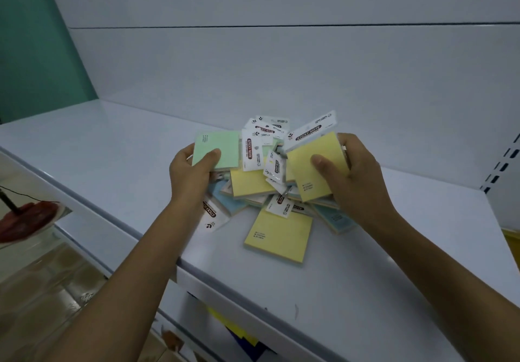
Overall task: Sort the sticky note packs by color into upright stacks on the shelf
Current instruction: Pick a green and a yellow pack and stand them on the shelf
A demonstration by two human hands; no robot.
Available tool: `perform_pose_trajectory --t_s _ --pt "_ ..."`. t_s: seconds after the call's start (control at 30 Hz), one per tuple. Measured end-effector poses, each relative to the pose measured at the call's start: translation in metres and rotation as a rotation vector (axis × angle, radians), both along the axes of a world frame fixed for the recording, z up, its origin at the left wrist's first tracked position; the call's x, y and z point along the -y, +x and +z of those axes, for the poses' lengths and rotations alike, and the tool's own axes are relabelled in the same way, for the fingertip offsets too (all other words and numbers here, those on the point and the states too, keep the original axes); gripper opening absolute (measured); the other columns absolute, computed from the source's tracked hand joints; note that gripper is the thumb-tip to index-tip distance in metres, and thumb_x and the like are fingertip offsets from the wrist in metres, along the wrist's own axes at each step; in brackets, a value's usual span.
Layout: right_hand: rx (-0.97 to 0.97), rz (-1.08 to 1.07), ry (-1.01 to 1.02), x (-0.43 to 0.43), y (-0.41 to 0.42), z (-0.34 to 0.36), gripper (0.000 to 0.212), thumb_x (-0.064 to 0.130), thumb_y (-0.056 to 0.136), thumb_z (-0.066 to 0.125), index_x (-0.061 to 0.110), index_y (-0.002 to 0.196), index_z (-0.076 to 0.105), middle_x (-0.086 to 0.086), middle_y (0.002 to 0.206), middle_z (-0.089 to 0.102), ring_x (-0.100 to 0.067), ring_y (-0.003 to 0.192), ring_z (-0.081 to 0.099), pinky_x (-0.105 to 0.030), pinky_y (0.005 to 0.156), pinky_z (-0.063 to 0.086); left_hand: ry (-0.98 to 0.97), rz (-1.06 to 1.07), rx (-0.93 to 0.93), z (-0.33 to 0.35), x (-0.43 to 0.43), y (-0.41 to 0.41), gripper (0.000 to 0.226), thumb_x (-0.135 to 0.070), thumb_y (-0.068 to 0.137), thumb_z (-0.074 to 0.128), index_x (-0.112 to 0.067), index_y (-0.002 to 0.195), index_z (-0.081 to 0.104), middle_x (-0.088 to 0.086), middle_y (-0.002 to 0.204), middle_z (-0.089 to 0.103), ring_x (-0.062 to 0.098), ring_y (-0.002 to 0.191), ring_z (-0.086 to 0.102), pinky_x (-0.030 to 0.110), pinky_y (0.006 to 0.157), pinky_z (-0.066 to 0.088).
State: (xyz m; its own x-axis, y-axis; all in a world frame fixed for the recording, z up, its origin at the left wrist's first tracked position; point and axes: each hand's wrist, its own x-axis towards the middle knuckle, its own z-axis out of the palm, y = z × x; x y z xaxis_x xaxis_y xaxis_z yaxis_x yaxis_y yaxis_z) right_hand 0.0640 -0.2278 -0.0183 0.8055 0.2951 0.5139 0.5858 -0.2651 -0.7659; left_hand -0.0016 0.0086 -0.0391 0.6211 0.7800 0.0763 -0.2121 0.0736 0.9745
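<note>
A loose pile of sticky note packs [253,184] lies on the white shelf [112,159], mixing yellow, green and blue pads with white header cards. My left hand [191,173] grips a green pack [222,147] at the pile's left side, thumb on its face. At the right side my right hand [354,170] holds a yellow pack [312,161] tilted up, thumb pressed on top. One yellow pack [278,235] lies flat nearest the shelf's front edge. Blue packs [337,218] stick out from under the pile.
The shelf's back panel [281,66] rises behind the pile, and a slotted upright [503,164] stands at the right. A red object [25,218] sits low on the left, beyond the shelf edge. Coloured items show on a lower shelf [239,330].
</note>
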Motion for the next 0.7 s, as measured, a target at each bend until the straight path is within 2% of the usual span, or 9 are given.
perform_pose_trajectory --t_s 0.1,0.17,0.23,0.3,0.4,0.57,0.63,0.7 --pt "-0.05 0.021 0.045 -0.001 -0.004 -0.002 0.025 0.03 0.085 0.065 0.025 0.101 0.046 0.016 0.086 0.061 0.004 0.076 0.063 -0.02 0.058 0.052 -0.124 0.003 0.046 0.0 -0.003 0.001 0.049 -0.008 0.078 0.068 -0.01 0.122 0.046 0.011 0.112 0.065 0.021 0.085 0.07 0.031 0.063 0.058" --pt "-0.062 0.02 0.042 -0.004 -0.006 -0.002 0.027 0.028 0.084 0.066 0.024 0.1 0.045 0.017 0.087 0.061 0.001 0.08 0.063 -0.026 0.063 0.053 -0.181 0.003 0.092 0.002 -0.005 0.001 0.048 -0.006 0.079 0.067 -0.009 0.122 0.044 0.009 0.108 0.065 0.018 0.078 0.07 0.023 0.052 0.054" --pt "-0.052 0.009 0.001 -0.009 -0.011 0.002 0.028 0.028 0.085 0.065 0.025 0.102 0.043 0.017 0.087 0.06 -0.005 0.084 0.063 -0.028 0.065 0.052 -0.197 0.009 0.091 0.003 -0.007 0.0 0.049 -0.006 0.079 0.067 -0.011 0.122 0.044 0.005 0.103 0.066 0.014 0.075 0.069 0.02 0.048 0.051" --pt "-0.037 0.003 -0.068 -0.017 -0.019 0.007 0.033 0.028 0.087 0.062 0.025 0.112 0.042 0.008 0.086 0.063 -0.015 0.082 0.062 -0.032 0.066 0.05 -0.192 -0.002 0.091 0.002 -0.01 -0.001 0.048 -0.006 0.079 0.068 -0.015 0.12 0.045 0.003 0.102 0.066 0.014 0.078 0.07 0.023 0.053 0.054" --pt "0.032 0.03 -0.158 -0.033 -0.038 0.02 0.042 0.027 0.088 0.059 0.025 0.124 0.038 -0.001 0.082 0.067 -0.017 0.074 0.062 -0.027 0.062 0.046 -0.209 -0.019 0.14 0.0 -0.011 -0.002 0.043 -0.001 0.077 0.069 -0.013 0.111 0.046 0.009 0.104 0.066 0.02 0.083 0.069 0.033 0.067 0.058" --pt "0.055 0.041 -0.097 -0.071 -0.067 0.045 0.032 0.023 0.089 0.058 0.027 0.114 0.039 -0.013 0.084 0.067 -0.033 0.073 0.065 -0.044 0.063 0.054 -0.23 -0.096 0.14 0.019 -0.022 -0.003 0.04 -0.002 0.075 0.072 -0.01 0.105 0.047 0.015 0.109 0.064 0.027 0.087 0.066 0.044 0.081 0.056" --pt "0.011 0.054 -0.02 -0.098 -0.079 0.052 0.027 0.019 0.089 0.058 0.026 0.108 0.04 -0.004 0.086 0.067 -0.025 0.076 0.067 -0.046 0.069 0.056 -0.19 -0.167 0.138 0.035 -0.044 -0.013 0.04 -0.003 0.075 0.072 -0.011 0.107 0.049 0.012 0.108 0.064 0.026 0.087 0.066 0.045 0.082 0.056" --pt "-0.07 0.087 0.033 -0.132 -0.092 0.056 0.024 0.015 0.088 0.059 0.022 0.103 0.042 0.002 0.089 0.065 -0.02 0.082 0.067 -0.046 0.073 0.056 -0.14 -0.194 0.146 0.05 -0.076 -0.033 0.04 -0.004 0.076 0.071 -0.012 0.108 0.049 0.007 0.104 0.063 0.022 0.086 0.065 0.038 0.072 0.057"
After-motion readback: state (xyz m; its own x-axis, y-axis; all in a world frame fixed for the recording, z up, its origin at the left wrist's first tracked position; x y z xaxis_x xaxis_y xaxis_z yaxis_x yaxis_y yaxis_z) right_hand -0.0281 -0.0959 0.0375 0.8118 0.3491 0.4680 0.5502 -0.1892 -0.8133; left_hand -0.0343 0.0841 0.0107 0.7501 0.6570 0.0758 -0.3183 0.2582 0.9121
